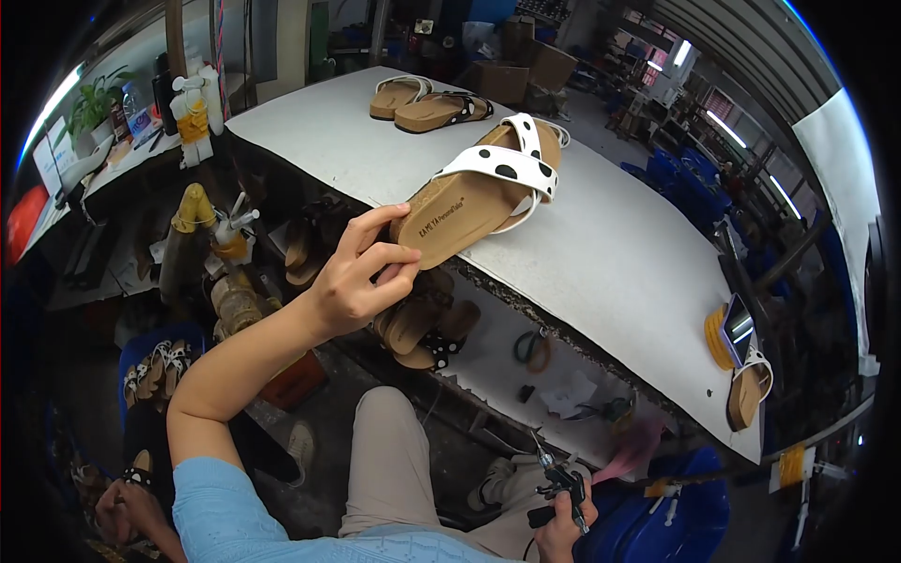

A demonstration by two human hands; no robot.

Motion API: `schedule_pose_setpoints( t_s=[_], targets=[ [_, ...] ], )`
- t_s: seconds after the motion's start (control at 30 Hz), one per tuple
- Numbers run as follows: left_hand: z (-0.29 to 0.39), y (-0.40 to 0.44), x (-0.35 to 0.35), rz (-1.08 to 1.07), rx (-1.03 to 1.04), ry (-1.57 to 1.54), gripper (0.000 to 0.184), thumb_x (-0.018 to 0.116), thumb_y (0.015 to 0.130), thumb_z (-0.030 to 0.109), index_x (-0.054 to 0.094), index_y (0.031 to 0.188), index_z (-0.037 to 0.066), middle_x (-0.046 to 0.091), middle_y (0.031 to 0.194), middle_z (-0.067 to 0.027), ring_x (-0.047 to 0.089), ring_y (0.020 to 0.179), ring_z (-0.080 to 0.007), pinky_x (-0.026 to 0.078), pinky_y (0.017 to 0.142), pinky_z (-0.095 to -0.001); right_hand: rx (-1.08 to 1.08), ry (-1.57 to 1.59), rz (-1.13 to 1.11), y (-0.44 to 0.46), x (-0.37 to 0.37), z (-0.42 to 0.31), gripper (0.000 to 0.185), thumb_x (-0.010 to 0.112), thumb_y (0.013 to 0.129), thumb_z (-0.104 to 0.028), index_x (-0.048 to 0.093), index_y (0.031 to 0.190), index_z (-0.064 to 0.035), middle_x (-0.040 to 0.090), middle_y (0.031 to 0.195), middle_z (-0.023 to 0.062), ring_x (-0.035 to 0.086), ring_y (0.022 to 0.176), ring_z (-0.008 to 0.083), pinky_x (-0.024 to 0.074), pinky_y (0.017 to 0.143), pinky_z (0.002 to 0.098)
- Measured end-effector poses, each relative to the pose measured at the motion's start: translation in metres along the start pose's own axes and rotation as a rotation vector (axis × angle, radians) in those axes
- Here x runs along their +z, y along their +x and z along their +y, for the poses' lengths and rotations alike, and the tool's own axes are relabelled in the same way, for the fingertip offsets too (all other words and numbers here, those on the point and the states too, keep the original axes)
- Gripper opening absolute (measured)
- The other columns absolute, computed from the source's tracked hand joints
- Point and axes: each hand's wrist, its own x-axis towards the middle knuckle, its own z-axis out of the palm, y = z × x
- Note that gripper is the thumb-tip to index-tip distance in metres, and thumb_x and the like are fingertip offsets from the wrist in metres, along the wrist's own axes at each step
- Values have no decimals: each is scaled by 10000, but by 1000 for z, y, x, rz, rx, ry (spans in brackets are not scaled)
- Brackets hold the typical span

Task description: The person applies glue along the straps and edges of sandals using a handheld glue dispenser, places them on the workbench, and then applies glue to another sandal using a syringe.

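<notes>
My left hand (361, 277) pinches the heel end of a sandal (460, 211) between thumb and fingers, at the near edge of the white table (610, 239). The sandal has a tan footbed with printed lettering and white straps with black dots. Its toe end points away from me, over the table. Low by my right leg, my right hand (560, 530) is wrapped round a small spray gun (563, 483), whose tip points up toward the table's underside. Part of that hand is cut off by the bottom edge.
Two sandals (441, 111) lie at the table's far left. At the right end are a yellow tape roll (717, 340), a phone (738, 328) and another sandal (746, 394). More sandals (427, 328) fill the shelf below. A co-worker's hands (131, 511) hold a sandal at lower left.
</notes>
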Motion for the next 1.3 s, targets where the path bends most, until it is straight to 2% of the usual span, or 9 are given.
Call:
schedule_pose_setpoints(
  t_s=[0.2,0.33,0.37,0.47,0.53,0.63,0.77,0.93,1.3],
  targets=[
    [1,-2,1,-19,14,-29,193,746,663,-108,669,830,-50,607,1003,-157,519,1196,-466,521,1005,-568,-35,-81,-9,-6,-7,-2,306,743,847,-247,689,877,53,559,842,35,505,714,95,356,614,239],
    [4,7,-2,-58,-62,-20,248,756,675,-82,694,905,-13,594,1026,-138,536,1172,-431,536,960,-518,-42,-51,10,-9,-10,-2,325,751,838,-259,687,847,60,553,830,44,504,734,110,346,627,252],
    [1,10,0,-59,-85,43,218,752,708,0,688,916,16,595,1048,-98,539,1175,-384,536,898,-442,-27,-52,18,-10,-10,-3,316,747,839,-249,680,835,59,550,830,43,506,734,111,352,630,252],
    [-7,8,-1,-2,-383,-67,244,778,715,24,687,942,22,593,1023,-93,553,1168,-339,523,881,-420,-5,-34,49,-14,-11,-4,288,736,842,-217,658,799,57,539,830,40,516,737,114,372,635,249],
    [-1,-11,4,141,-515,-129,263,806,714,11,680,944,26,590,1020,-99,588,1120,-319,518,883,-397,-26,5,82,-17,-10,-4,269,728,842,-190,640,772,55,532,829,38,524,741,115,385,636,244],
    [20,-45,5,346,-611,-153,297,819,697,-33,671,947,26,587,1010,-121,612,1102,-341,519,886,-393,-114,25,71,-20,-22,5,221,665,909,-129,644,1028,56,618,836,32,543,666,79,428,625,218],
    [55,-94,9,499,-749,-290,284,741,814,-75,588,1040,3,469,1151,-93,528,1244,-295,489,1010,-388,-62,-6,110,-21,-34,13,181,637,945,-144,594,826,-14,588,712,42,568,663,111,458,634,256],
    [70,-114,17,749,-856,-411,281,762,817,-27,595,1040,1,474,1148,-94,553,1204,-285,553,932,-366,-52,26,47,-22,-31,7,185,659,906,-143,604,913,34,572,781,32,553,671,103,456,625,244],
    [2,-23,-3,578,-795,-266,227,742,809,-70,618,982,7,534,1065,-89,617,992,-194,574,856,-322,-123,31,15,-40,-38,-8,166,670,891,-112,620,892,46,559,845,45,548,699,104,435,623,236]
  ],
)
